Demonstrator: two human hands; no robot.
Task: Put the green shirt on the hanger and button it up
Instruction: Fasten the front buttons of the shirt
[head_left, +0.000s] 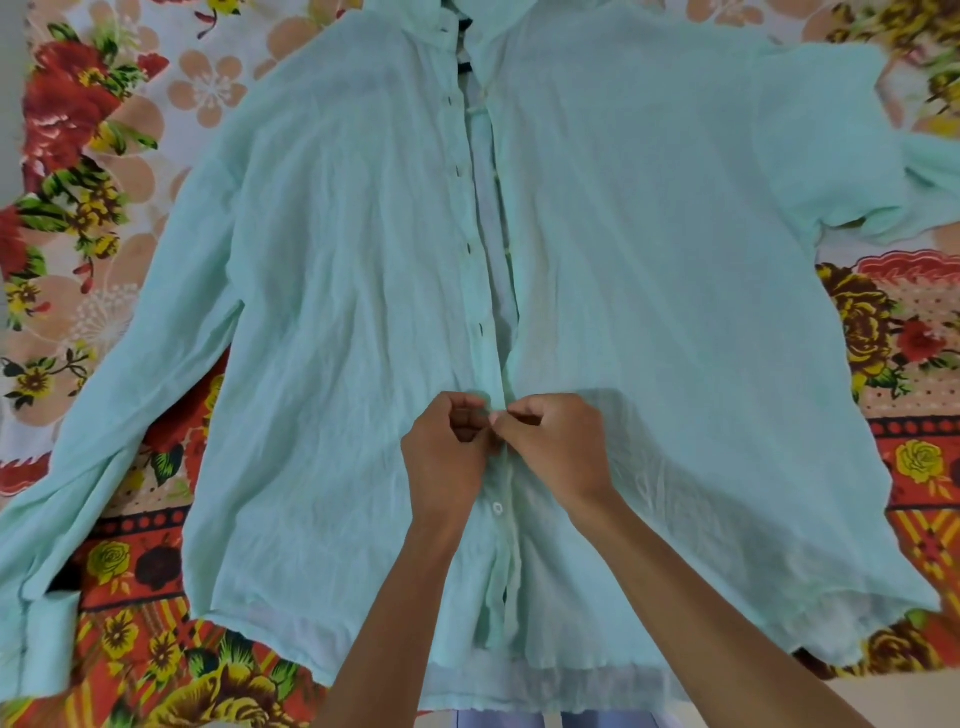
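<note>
Hands (498, 441) apparently pinching shirt (337, 312) placket

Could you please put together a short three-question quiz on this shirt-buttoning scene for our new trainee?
1. True or false: the button just below the hands is already fastened.
2. Multiple choice: where on the green shirt are the left hand and right hand working? A) at the collar B) on the front placket, in its lower half C) on the sleeve cuff
3. Fill in: the shirt lies spread on a ______-patterned bedsheet.

Key
1. True; the two front edges are joined there.
2. B; both hands pinch the placket edges together.
3. Floral.
</note>
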